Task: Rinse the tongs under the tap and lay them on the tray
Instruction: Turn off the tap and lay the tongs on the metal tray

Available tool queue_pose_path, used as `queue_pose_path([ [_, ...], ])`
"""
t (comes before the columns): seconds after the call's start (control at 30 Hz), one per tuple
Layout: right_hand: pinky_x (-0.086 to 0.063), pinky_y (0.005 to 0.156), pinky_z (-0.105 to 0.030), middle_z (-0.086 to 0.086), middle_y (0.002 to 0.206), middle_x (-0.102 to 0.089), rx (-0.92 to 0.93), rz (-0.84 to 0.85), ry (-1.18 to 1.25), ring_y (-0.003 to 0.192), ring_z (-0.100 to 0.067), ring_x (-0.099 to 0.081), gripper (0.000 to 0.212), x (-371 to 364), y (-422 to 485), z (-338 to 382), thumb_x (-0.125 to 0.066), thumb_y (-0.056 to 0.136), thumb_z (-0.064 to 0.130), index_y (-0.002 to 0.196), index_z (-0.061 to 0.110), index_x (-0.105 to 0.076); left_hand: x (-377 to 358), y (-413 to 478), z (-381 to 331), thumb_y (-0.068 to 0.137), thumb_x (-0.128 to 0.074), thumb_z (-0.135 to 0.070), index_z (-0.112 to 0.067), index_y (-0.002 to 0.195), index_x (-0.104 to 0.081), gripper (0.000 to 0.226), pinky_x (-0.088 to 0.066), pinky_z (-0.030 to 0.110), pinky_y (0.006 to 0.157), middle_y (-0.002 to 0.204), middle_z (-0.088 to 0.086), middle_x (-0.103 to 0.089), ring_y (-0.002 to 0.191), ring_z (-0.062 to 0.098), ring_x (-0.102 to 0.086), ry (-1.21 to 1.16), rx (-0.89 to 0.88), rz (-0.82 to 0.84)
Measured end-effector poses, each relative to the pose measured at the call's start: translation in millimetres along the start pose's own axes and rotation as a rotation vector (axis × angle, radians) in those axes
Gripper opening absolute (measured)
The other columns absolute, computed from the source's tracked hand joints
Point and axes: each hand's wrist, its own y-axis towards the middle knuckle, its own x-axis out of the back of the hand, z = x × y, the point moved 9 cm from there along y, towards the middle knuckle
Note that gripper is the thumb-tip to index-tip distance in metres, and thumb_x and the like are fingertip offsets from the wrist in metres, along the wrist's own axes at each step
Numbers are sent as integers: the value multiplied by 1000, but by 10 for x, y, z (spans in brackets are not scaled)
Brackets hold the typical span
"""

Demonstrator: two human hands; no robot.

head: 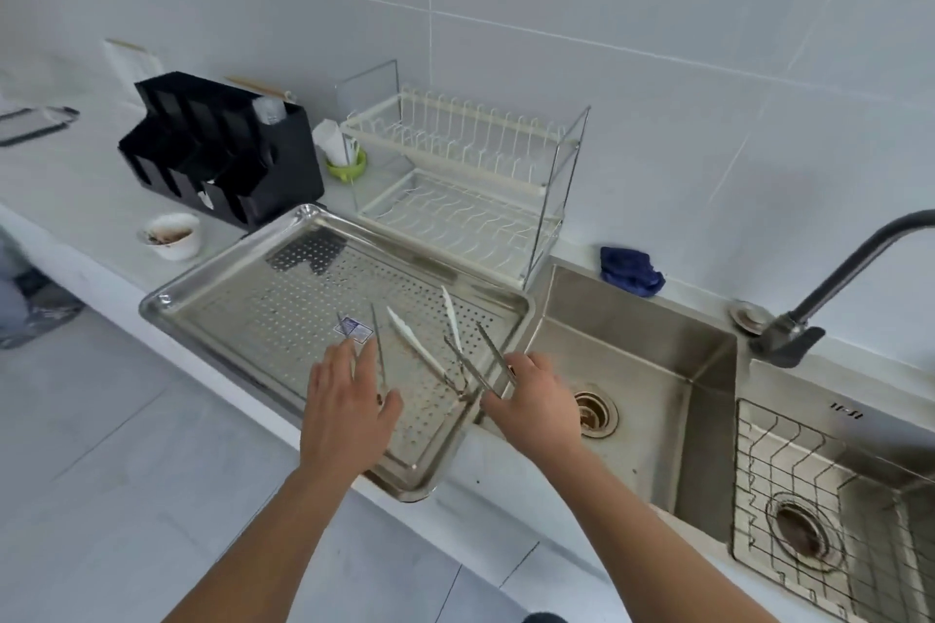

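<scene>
**Three pairs of tongs at the tray, one pinched in our right hand**

We look down on a perforated steel tray [222, 258] that fills the centre-left of the frame, its right edge close against the sink [632, 349]. Our left hand [349, 415] reaches over the near part of the tray with its fingers straight and slightly spread. The slim steel tongs [378, 349] run up the frame from the gap between its thumb and forefinger, and we cannot tell whether the hand touches them.

Just right of them, the white-tipped tongs [417, 344] lie on the tray floor with their arms splayed and their tips pointing toward the top of the frame. Our right hand [539, 402] sits at the tray's right edge, in the centre of the frame. Its thumb and forefinger pinch the plain steel tongs [493, 357] near the hinge end. Their arms stand apart and point up and left over the tray, close beside the white-tipped pair. We cannot tell whether they rest on the tray.

The tap [860, 258] arches in from the right edge of the frame. A dish rack [465, 177] stands above the tray, a black organiser [227, 152] sits at the upper left with a white bowl [174, 235] below it, and a blue cloth [630, 271] lies behind the sink.
</scene>
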Motion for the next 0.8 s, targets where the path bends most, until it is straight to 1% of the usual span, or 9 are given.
queue_pose_path([
  [0.17,-48,76,-30,5,124,-54,41,67,-31,114,-18,-56,59,-359,220,394,-63,86,46,141,24,-53,-43,123,401,95,-58,-41,-7,154,-36,72,-29,50,120,155,20,-41,144,36,-36,-1,49,38],
  [0.23,-51,78,-32,5,122,-54,46,95,-45,114,-17,-55,60,-516,341,490,-62,86,45,141,24,-53,-102,194,549,94,-61,-39,-5,152,-40,70,-35,50,116,147,21,-51,134,37,-46,-14,82,51],
  [0.3,-50,73,-31,6,120,-53,52,124,-57,112,-17,-55,58,-680,484,574,-62,86,45,139,23,-53,-185,302,685,95,-60,-38,-5,149,-43,66,-40,48,111,136,20,-59,120,37,-54,-19,115,79],
  [0.4,-49,72,-29,6,122,-54,65,146,-52,114,-18,-56,57,-929,728,694,-62,87,45,139,24,-54,-360,568,857,99,-50,-40,-8,145,-48,56,-43,41,101,126,15,-64,110,32,-57,-10,159,157],
  [0.5,-47,70,-28,5,121,-55,70,156,-48,111,-18,-57,52,-1147,1003,789,-63,87,46,134,23,-57,-526,923,928,101,-42,-42,-10,142,-49,52,-47,38,91,120,11,-63,105,27,-60,-13,162,236],
  [0.6,-44,67,-28,4,122,-56,49,162,-43,107,-19,-58,50,-1337,1317,851,-63,88,47,131,22,-57,-686,1264,1016,103,-42,-43,-12,140,-52,50,-50,38,90,123,10,-63,108,26,-62,-101,217,294],
  [0.67,-43,67,-28,3,123,-56,38,162,-13,105,-20,-60,52,-1458,1478,925,-63,88,49,131,21,-58,-740,1397,1124,103,-41,-47,-17,133,-61,47,-49,33,86,122,5,-66,103,20,-62,-225,301,297],
  [0.73,-43,69,-27,2,122,-56,50,175,20,102,-20,-60,53,-1609,1590,1062,-65,87,52,130,21,-58,-776,1472,1229,102,-39,-55,-21,115,-70,48,-44,28,74,106,-3,-72,88,10,-62,-372,380,289],
  [0.8,-47,74,-27,2,122,-56,65,212,51,104,-20,-61,54,-1791,1653,1246,-65,88,52,131,20,-58,-789,1539,1334,100,-44,-60,-23,98,-74,48,-43,25,70,90,-10,-73,83,7,-65,-538,455,266],
])
